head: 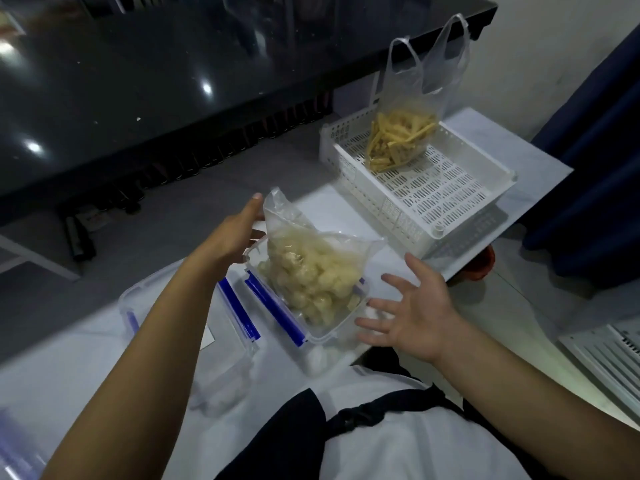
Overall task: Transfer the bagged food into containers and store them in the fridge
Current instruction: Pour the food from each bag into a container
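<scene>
Both my grips are released: left hand (230, 233) beside the bag of pale food balls (308, 268), right hand (412, 315) spread near it. It sits in a clear blue-clipped container (311, 336) on the bench (86, 368).

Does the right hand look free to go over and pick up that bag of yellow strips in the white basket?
Probably yes. The right hand is open and holds nothing, and the bag of yellow strips sits in the white basket with its handles up and nothing in between. It looks a fair stretch away, though.

White table (512, 188): perforated white basket (460, 216), clear container (322, 336), second clear container (225, 358).
</scene>
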`<state>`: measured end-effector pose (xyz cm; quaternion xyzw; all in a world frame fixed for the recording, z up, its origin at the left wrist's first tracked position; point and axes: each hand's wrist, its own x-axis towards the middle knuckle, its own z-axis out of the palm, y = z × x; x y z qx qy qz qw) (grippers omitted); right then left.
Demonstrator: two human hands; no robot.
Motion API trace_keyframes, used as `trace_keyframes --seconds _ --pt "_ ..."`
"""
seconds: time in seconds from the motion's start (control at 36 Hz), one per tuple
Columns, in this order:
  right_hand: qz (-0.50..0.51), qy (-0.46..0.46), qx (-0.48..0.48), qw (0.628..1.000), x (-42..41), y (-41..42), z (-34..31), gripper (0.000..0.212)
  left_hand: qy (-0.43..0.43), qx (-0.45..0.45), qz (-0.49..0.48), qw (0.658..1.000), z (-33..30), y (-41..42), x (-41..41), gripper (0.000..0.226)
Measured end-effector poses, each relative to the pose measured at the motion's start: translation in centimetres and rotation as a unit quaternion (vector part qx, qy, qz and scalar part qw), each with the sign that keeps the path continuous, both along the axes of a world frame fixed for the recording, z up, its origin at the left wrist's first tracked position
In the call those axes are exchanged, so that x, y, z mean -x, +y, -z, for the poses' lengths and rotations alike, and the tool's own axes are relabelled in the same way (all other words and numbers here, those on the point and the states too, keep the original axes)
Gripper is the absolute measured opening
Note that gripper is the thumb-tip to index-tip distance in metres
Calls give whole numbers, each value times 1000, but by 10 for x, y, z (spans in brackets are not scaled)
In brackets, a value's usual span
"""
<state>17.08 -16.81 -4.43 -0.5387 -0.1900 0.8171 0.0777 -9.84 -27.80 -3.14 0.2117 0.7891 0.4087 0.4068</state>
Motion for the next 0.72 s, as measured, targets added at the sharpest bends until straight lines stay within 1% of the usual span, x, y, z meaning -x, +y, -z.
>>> trace_keyframes --seconds 0.06,0.11,0.17,0.25,0.33,0.39,0.42,0.47,0.53,0.58,0.61,0.67,0.69,0.72 --pt "3 -12 -53 999 0 6 0 64 -4 -2 -8 1000 1 -6 -6 61" --pt "-9 -30 -112 993 1 15 -1 59 -5 -2 -24 1000 3 -14 -14 70" --pt "-36 -48 -169 984 2 23 -1 55 -5 4 -29 1000 6 -23 -25 79" --pt "-86 -63 -229 967 1 33 1 51 -26 10 -9 1000 10 -37 -42 88" --pt "-152 -83 -285 943 -1 41 3 48 -42 17 24 999 14 -49 -49 97" --pt "-193 -95 -355 910 -2 47 3 39 -34 6 52 998 16 -55 -48 108" --pt "-204 -101 -401 887 -1 51 3 40 -22 -9 61 998 15 -57 -48 105" --pt "-226 -100 -467 849 3 59 3 50 12 -38 57 998 13 -56 -46 89" --pt "-253 -77 -472 841 11 66 0 53 30 -70 40 996 13 -50 -42 84" --pt "-280 -43 -449 847 21 71 -2 43 23 -95 41 994 12 -43 -40 79" --pt "-288 -34 -443 848 25 71 -3 34 18 -110 50 993 12 -39 -40 68" --pt "-273 -39 -459 844 32 70 -2 12 23 -135 59 989 12 -31 -41 35" --pt "-254 -48 -474 842 34 70 -2 5 33 -142 48 988 12 -28 -41 21" --pt "-233 -53 -487 840 34 69 -1 7 44 -147 32 988 12 -26 -41 13"
